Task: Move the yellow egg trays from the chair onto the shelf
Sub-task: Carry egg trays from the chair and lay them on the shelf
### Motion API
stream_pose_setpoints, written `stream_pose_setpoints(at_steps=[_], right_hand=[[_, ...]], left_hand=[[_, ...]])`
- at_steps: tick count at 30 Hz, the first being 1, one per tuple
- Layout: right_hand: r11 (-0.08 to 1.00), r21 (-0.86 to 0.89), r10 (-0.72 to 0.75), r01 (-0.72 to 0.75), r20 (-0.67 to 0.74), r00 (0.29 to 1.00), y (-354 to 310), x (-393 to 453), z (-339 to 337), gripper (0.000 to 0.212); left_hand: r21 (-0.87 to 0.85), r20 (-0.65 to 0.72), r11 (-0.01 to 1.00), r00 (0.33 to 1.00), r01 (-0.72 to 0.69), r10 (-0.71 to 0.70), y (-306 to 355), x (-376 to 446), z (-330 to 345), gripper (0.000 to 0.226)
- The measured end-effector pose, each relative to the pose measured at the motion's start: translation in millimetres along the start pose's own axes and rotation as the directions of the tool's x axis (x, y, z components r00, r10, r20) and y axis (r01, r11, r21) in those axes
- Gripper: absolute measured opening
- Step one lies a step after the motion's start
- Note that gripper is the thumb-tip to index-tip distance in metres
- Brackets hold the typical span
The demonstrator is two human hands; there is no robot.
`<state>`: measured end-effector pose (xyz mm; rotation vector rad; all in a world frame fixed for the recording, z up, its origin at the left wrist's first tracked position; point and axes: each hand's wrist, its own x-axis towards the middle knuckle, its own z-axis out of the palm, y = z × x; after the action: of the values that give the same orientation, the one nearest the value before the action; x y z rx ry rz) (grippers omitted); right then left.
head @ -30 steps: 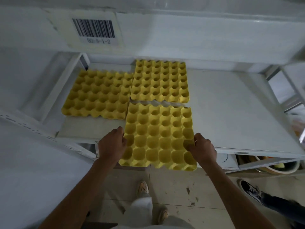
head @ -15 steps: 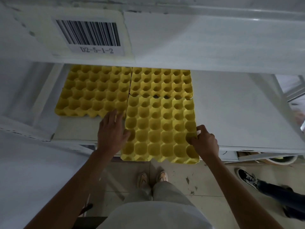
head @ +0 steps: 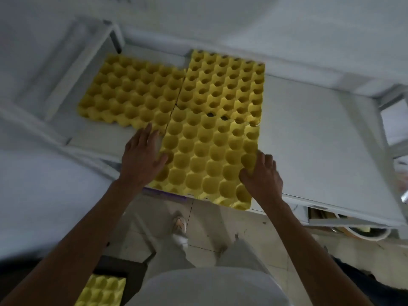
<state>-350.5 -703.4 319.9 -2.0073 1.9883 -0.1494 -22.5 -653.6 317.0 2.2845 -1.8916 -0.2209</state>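
The shelf (head: 309, 133) is carrying three yellow trays. The front tray (head: 209, 157) is lying between both grips, its near edge overhanging the shelf lip, probably because it is being seated against the back tray (head: 225, 82) beyond it. The left tray (head: 132, 93) is sitting past the left hand (head: 141, 157), whose open fingers are resting flat on the front tray's edge. The right hand (head: 262, 175) is curling loosely over the opposite edge; its fingertips are hidden. Another yellow tray (head: 101, 290) is showing below the left arm, cut off; its support is unclear.

Front tray (head: 209, 155) pushed deeper onto shelf (head: 309, 140), now overlapping rear tray (head: 225, 85). Left hand (head: 141, 157) opened flat; right hand (head: 262, 175) loosened. More trays (head: 101, 290) now visible below.
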Motion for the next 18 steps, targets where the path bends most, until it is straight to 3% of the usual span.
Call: stream_pose_setpoints(at_steps=[4, 8, 10, 13, 15, 18], right_hand=[[0.949, -0.152, -0.288, 0.276, -0.066, 0.955, -2, 2, -13, 0.081], [0.789, -0.194, -0.601, 0.584, -0.045, 0.798, -15, -9, -25, 0.078], [0.67, -0.177, -0.731, 0.721, 0.01, 0.682, -23, -33, -25, 0.075], [0.439, -0.141, -0.886, 0.887, 0.093, 0.453, -35, -90, -16, 0.07], [0.308, -0.102, -0.939, 0.946, 0.126, 0.319, -41, -135, -6, 0.063], [0.061, -0.105, -0.947, 0.993, 0.307, 0.091, -44, -203, 21, 0.066]], left_hand=[[-0.033, -0.079, 0.986, 0.983, 0.164, -0.166, 16, -58, -11, 0.079], [-0.045, -0.155, 0.913, 0.9, 0.405, -0.407, 42, -152, -11, 0.073], [-0.049, -0.147, 0.862, 0.85, 0.504, -0.506, 64, -208, -2, 0.07], [-0.083, -0.152, 0.76, 0.745, 0.645, -0.649, 102, -296, 16, 0.064], [-0.105, -0.134, 0.676, 0.663, 0.73, -0.737, 123, -351, 26, 0.063], [-0.117, -0.055, 0.526, 0.523, 0.842, -0.85, 143, -427, 40, 0.062]])
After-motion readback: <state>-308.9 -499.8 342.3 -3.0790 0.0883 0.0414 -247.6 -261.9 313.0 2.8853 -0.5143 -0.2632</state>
